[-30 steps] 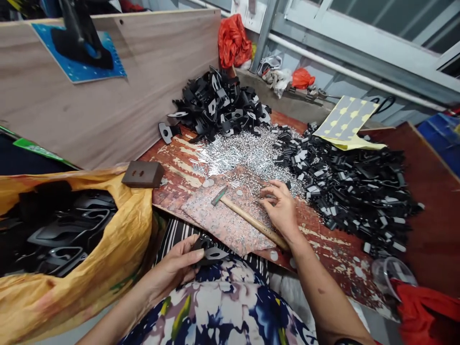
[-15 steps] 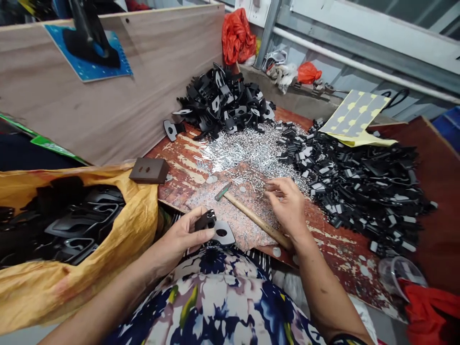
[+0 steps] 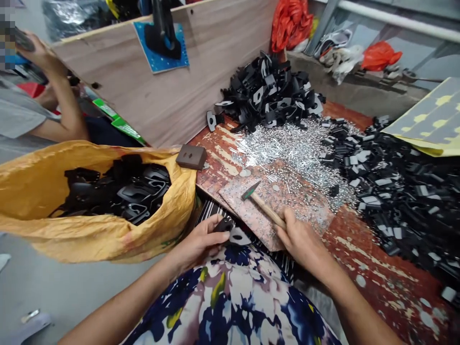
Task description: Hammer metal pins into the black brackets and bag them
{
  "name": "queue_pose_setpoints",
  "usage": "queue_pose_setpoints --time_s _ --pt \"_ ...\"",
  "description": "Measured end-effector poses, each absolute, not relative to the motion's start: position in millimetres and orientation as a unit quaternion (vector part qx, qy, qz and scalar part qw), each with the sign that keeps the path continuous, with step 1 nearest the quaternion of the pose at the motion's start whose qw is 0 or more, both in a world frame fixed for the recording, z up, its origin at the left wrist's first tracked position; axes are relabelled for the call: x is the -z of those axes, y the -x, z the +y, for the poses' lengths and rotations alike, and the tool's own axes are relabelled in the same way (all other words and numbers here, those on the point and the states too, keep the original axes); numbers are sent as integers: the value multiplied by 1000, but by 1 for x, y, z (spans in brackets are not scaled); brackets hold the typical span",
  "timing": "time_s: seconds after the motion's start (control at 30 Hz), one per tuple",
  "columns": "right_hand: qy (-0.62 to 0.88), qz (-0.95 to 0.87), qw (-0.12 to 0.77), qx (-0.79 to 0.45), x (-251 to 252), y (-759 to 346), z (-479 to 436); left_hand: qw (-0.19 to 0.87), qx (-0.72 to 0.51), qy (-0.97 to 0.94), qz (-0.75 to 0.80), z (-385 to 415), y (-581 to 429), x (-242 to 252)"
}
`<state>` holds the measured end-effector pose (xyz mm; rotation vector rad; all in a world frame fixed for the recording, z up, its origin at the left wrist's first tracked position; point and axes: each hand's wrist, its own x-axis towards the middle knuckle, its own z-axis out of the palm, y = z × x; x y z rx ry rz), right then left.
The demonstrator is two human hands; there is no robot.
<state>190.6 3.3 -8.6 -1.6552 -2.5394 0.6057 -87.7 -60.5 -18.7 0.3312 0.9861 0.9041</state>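
A worker's left hand (image 3: 199, 242) pinches a black plastic clip (image 3: 230, 231) at the near edge, while the right hand (image 3: 302, 239) grips the hammer (image 3: 262, 203) lying on the speckled board (image 3: 309, 211), near silver pins (image 3: 287, 146).

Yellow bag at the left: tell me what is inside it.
The yellow bag holds a heap of black curved parts, seen through its open mouth. Its wall hides how deep the heap goes.
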Motion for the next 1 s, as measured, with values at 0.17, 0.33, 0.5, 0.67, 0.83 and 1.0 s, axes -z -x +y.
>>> queue_pose_setpoints --time_s 0.17,0.33,0.5,0.67,0.83,1.0 --pt "511 -811 77 -275 8 -182 -11 731 -455 -187 473 -20 94 9" --pt "492 -815 110 -286 16 -178 -19 729 -471 -101 485 -13 103 25" --pt "473 -829 104 -278 20 -182 -24 734 -473 -93 477 -17 108 31" --pt "455 -844 79 -274 14 -189 -25 752 -449 -88 475 -11 108 29" --pt "446 -847 77 -278 9 -185 -28 741 -440 -91 499 -13 98 31" --pt "438 -849 102 -277 9 -179 -32 624 -482 -252 561 -20 86 36"
